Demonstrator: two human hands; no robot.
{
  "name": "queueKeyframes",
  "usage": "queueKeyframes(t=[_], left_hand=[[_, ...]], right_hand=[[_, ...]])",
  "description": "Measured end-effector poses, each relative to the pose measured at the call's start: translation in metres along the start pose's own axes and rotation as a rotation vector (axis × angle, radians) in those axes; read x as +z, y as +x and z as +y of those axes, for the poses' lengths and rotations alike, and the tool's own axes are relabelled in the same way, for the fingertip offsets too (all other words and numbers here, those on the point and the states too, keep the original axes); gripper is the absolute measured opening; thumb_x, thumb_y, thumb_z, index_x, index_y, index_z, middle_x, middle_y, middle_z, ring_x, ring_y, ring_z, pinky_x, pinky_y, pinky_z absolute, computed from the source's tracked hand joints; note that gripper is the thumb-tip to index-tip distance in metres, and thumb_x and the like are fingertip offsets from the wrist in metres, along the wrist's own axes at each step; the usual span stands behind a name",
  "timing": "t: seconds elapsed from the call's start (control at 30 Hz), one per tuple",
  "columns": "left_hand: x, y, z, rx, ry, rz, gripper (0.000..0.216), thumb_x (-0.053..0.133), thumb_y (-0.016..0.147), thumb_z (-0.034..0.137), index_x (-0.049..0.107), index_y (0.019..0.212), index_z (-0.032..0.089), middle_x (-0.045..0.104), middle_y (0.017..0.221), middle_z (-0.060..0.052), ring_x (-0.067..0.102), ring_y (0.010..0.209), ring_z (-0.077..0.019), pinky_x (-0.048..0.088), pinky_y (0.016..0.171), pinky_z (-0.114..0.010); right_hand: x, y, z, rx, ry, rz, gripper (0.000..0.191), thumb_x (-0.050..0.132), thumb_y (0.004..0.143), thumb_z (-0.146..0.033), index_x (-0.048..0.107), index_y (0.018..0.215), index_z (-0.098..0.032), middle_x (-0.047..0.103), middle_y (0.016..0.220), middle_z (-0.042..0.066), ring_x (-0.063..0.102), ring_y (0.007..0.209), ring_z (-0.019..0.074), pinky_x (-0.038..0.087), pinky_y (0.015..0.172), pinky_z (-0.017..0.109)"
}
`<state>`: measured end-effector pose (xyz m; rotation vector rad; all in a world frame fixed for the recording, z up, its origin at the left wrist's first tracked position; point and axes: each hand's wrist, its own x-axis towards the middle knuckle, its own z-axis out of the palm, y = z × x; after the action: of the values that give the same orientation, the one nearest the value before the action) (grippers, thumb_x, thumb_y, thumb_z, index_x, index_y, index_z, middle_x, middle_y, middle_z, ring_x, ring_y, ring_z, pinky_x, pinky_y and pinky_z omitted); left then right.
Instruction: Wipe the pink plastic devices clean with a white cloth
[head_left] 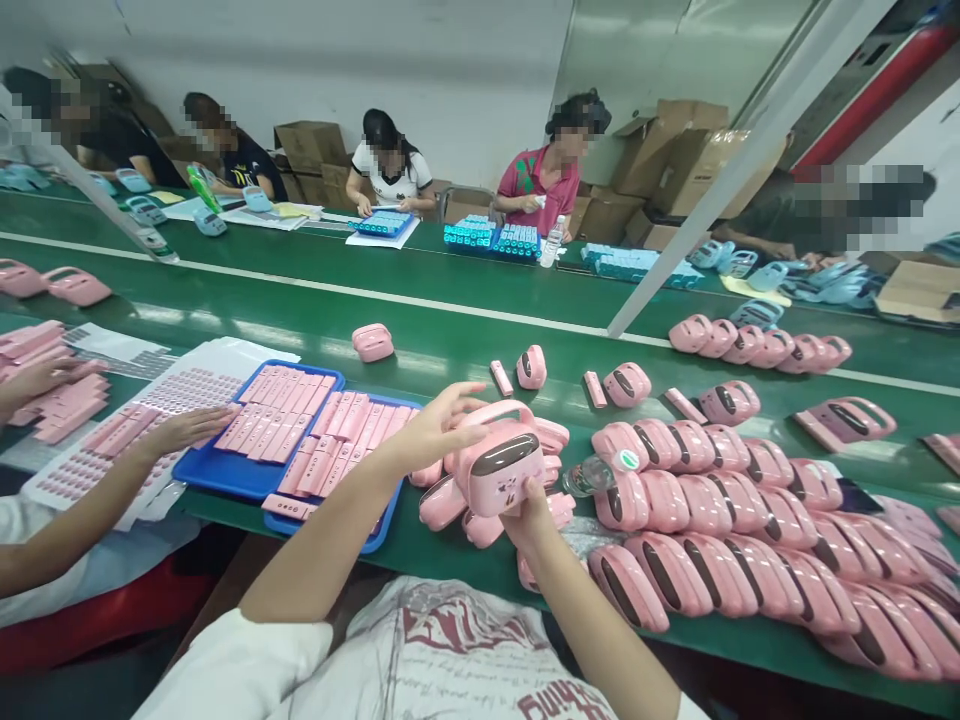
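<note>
A pink plastic casing with a carry handle, a dark oval window and a small printed picture (499,470) is held up over the table edge. My right hand (531,520) grips its lower right corner, thumb on the front face. At the casing's upper left, my left hand (442,430) has its fingers stretched out beside the handle; whether they touch it is hard to tell. More pink casings (442,503) lie beneath and behind the held one, partly hidden by it.
Rows of pink casings (705,505) fill the right side. Blue trays (225,470) of pink strips stand left, where a co-worker's hand (187,428) reaches in. Pink casings and strips (501,378) sit on the green belt (450,325). Several people work opposite; a white post (697,210) slants upward.
</note>
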<state>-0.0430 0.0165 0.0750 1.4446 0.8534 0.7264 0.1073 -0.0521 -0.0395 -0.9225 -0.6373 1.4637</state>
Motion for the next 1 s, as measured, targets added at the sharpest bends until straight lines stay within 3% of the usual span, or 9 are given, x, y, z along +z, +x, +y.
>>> queueKeyframes(t=[0.17, 0.27, 0.43, 0.5, 0.6, 0.67, 0.73, 0.87, 1.0], left_hand=[[0.035, -0.032, -0.057, -0.01, -0.157, 0.19, 0.105, 0.087, 0.05, 0.026, 0.036, 0.142, 0.022, 0.04, 0.149, -0.015, 0.041, 0.135, -0.0343, 0.041, 0.106, -0.042], [0.056, -0.041, -0.078, -0.052, -0.324, 0.403, 0.086, 0.085, 0.056, 0.03, 0.047, 0.132, 0.019, 0.057, 0.134, -0.014, 0.054, 0.124, -0.0324, 0.046, 0.101, -0.042], [0.053, -0.053, -0.098, -0.081, -0.382, 0.411, 0.077, 0.087, 0.046, 0.024, 0.058, 0.116, 0.016, 0.069, 0.113, -0.013, 0.063, 0.107, -0.032, 0.051, 0.092, -0.043], [0.048, -0.06, -0.107, -0.101, -0.387, 0.43, 0.076, 0.087, 0.043, 0.023, 0.061, 0.113, 0.015, 0.069, 0.11, -0.013, 0.063, 0.105, -0.0319, 0.051, 0.09, -0.042], [0.042, -0.073, -0.117, -0.153, -0.435, 0.496, 0.073, 0.086, 0.042, 0.024, 0.062, 0.111, 0.016, 0.071, 0.105, -0.011, 0.064, 0.101, -0.0317, 0.053, 0.087, -0.042], [0.039, -0.08, -0.119, -0.182, -0.483, 0.554, 0.075, 0.085, 0.042, 0.025, 0.062, 0.113, 0.017, 0.071, 0.103, -0.011, 0.065, 0.101, -0.032, 0.053, 0.086, -0.042], [0.035, -0.086, -0.119, -0.219, -0.536, 0.627, 0.072, 0.084, 0.044, 0.026, 0.063, 0.113, 0.016, 0.072, 0.101, -0.01, 0.065, 0.101, -0.0315, 0.055, 0.085, -0.04], [0.028, -0.093, -0.117, -0.287, -0.588, 0.76, 0.064, 0.082, 0.049, 0.026, 0.065, 0.109, 0.016, 0.073, 0.095, -0.008, 0.068, 0.095, -0.0285, 0.057, 0.079, -0.036], [0.026, -0.095, -0.111, -0.284, -0.576, 0.789, 0.064, 0.083, 0.048, 0.029, 0.066, 0.109, 0.017, 0.074, 0.098, -0.01, 0.067, 0.1, -0.0321, 0.057, 0.083, -0.04]], right_hand=[[0.002, -0.006, -0.003, -0.003, 0.006, 0.086, 0.087, 0.065, 0.06, -0.075, 0.053, 0.127, -0.021, 0.07, 0.11, 0.011, 0.063, 0.11, 0.0309, 0.049, 0.096, 0.05], [-0.001, -0.01, -0.008, -0.083, -0.226, 0.044, 0.083, 0.076, 0.061, -0.06, 0.051, 0.13, -0.02, 0.07, 0.107, 0.009, 0.063, 0.108, 0.0279, 0.044, 0.104, 0.049], [-0.023, -0.023, -0.013, 0.055, -0.383, -0.21, 0.081, 0.08, 0.059, -0.053, 0.054, 0.129, -0.022, 0.07, 0.109, 0.006, 0.064, 0.104, 0.0277, 0.051, 0.094, 0.046], [-0.042, -0.03, -0.022, 0.096, -0.492, -0.209, 0.065, 0.077, 0.062, -0.052, 0.063, 0.117, -0.02, 0.073, 0.097, 0.006, 0.067, 0.093, 0.028, 0.056, 0.084, 0.044], [-0.08, -0.034, -0.053, -0.107, -0.798, 0.061, 0.042, 0.063, 0.075, -0.054, 0.071, 0.094, -0.018, 0.072, 0.079, 0.007, 0.068, 0.074, 0.0262, 0.058, 0.069, 0.042], [-0.11, -0.03, -0.079, -0.468, -1.013, 0.358, 0.04, 0.051, 0.085, -0.046, 0.068, 0.108, -0.018, 0.072, 0.098, 0.011, 0.067, 0.09, 0.0266, 0.056, 0.081, 0.042], [-0.14, -0.02, -0.097, -0.734, -1.262, 0.547, 0.042, 0.045, 0.088, -0.035, 0.061, 0.121, -0.015, 0.069, 0.111, 0.015, 0.065, 0.101, 0.027, 0.052, 0.089, 0.043], [-0.183, 0.006, -0.086, -0.746, -1.639, 0.398, 0.041, 0.04, 0.086, -0.024, 0.061, 0.121, -0.015, 0.065, 0.118, 0.017, 0.061, 0.109, 0.0281, 0.051, 0.092, 0.045], [-0.2, 0.026, -0.053, -0.762, -1.515, 0.517, 0.039, 0.048, 0.085, -0.038, 0.061, 0.114, -0.015, 0.063, 0.118, 0.019, 0.061, 0.107, 0.0293, 0.052, 0.088, 0.046]])
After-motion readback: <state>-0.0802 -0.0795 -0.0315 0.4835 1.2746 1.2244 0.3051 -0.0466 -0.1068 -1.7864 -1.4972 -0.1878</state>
